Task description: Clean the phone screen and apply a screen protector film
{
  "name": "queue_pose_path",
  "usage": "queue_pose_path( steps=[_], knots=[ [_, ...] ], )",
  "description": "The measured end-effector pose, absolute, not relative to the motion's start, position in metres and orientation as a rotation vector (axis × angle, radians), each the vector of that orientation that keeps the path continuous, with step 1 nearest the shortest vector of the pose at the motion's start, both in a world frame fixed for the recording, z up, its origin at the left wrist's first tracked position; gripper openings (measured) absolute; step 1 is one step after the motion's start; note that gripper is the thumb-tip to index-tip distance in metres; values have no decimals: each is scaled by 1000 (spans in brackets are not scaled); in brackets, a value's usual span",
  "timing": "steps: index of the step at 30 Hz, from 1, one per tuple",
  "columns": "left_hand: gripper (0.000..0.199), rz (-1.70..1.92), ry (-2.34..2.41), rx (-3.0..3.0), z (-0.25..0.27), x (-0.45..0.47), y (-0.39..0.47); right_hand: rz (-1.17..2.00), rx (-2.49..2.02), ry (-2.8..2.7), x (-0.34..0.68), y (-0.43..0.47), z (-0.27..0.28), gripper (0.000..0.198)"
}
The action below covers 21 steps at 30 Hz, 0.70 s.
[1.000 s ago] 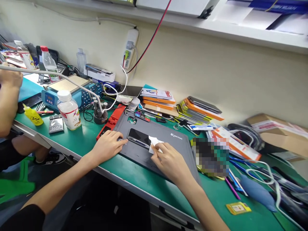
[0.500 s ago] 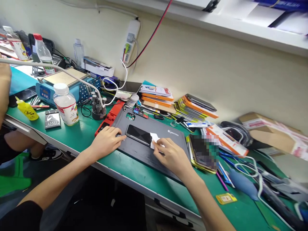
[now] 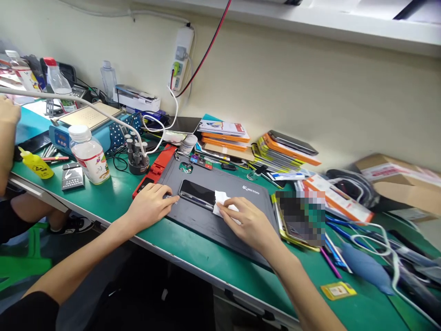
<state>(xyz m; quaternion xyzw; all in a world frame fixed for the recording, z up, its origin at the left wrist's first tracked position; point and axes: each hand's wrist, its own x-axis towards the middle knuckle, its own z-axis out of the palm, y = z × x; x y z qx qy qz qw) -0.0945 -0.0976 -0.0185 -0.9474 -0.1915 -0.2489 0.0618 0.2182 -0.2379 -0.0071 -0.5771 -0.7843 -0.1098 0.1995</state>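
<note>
A black smartphone [image 3: 196,194] lies face up on the grey work mat [image 3: 237,227]. My right hand [image 3: 246,225] pinches a white wipe [image 3: 220,198] between thumb and fingers, and the wipe lies over the phone's right end, hiding it. Beside the phone's left end, my left hand [image 3: 151,204] rests on the mat's left edge with its fingers stretched out. Nothing shows in its grasp, and its fingertips are close to the phone's left end.
A red hinged tool [image 3: 156,168] borders the mat's left side. Farther left stand a screwdriver holder [image 3: 138,161], a milky plastic bottle [image 3: 90,158] and a yellow dropper bottle [image 3: 36,164]. Stacked flat boxes [image 3: 223,133] sit behind. Another person's arm [image 3: 7,133] reaches in at far left.
The view has shifted slightly. My right hand and the wipe stay at the phone's right end, with the wipe now spread a little flatter. My left hand keeps its place.
</note>
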Motion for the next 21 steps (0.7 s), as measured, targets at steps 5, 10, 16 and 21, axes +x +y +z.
queue_pose_path(
  steps=[5,10,16,21],
  knots=[
    [29,-750,-586,-2844,-15,-94,-97,-322,-1510,-2245,213,-235,-6,29],
    [28,-770,-572,-2836,-17,-94,-97,-383,-1535,-2266,220,-254,-9,32],
    [27,-764,-562,-2837,-18,-92,-95,-276,-1585,-2278,207,-246,-12,36],
    [29,-756,-584,-2853,-16,-93,-96,-278,-1528,-2315,175,-215,-9,35]
  ],
)
